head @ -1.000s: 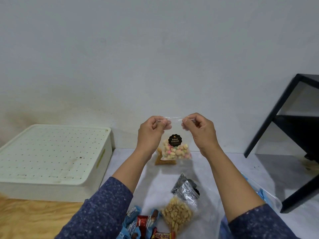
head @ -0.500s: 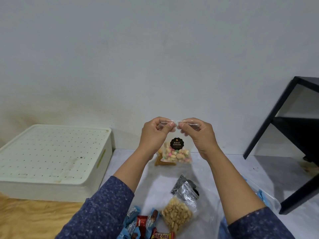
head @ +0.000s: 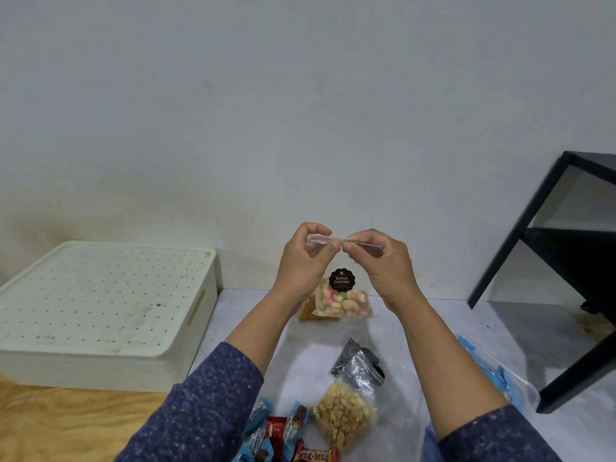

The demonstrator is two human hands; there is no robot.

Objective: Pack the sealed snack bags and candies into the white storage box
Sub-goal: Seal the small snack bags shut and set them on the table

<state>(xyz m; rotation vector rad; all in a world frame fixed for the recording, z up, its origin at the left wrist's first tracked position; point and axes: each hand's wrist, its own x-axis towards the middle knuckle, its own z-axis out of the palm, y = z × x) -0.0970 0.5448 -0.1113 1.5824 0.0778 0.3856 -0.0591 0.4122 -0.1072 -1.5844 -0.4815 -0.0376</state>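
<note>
A clear zip bag of pastel biscuits (head: 343, 300) with a black round label hangs in the air in front of me. My left hand (head: 305, 258) and my right hand (head: 380, 261) both pinch its top strip, fingertips almost touching. The white storage box (head: 100, 315) stands at the left with its perforated lid on. On the grey surface below lie a bag of pale nuts (head: 341, 418), a dark silvery bag (head: 360, 365) and wrapped candies (head: 283, 435). An orange-brown bag (head: 308, 310) lies behind the held one, mostly hidden.
A black metal shelf frame (head: 546, 285) stands at the right. A clear bag with blue wrapped pieces (head: 496, 375) lies by my right forearm. A wooden surface (head: 66, 425) shows at the lower left. A white wall closes the back.
My hands have slid toward each other along the bag's top strip and dropped slightly. The bag hangs a little lower than before.
</note>
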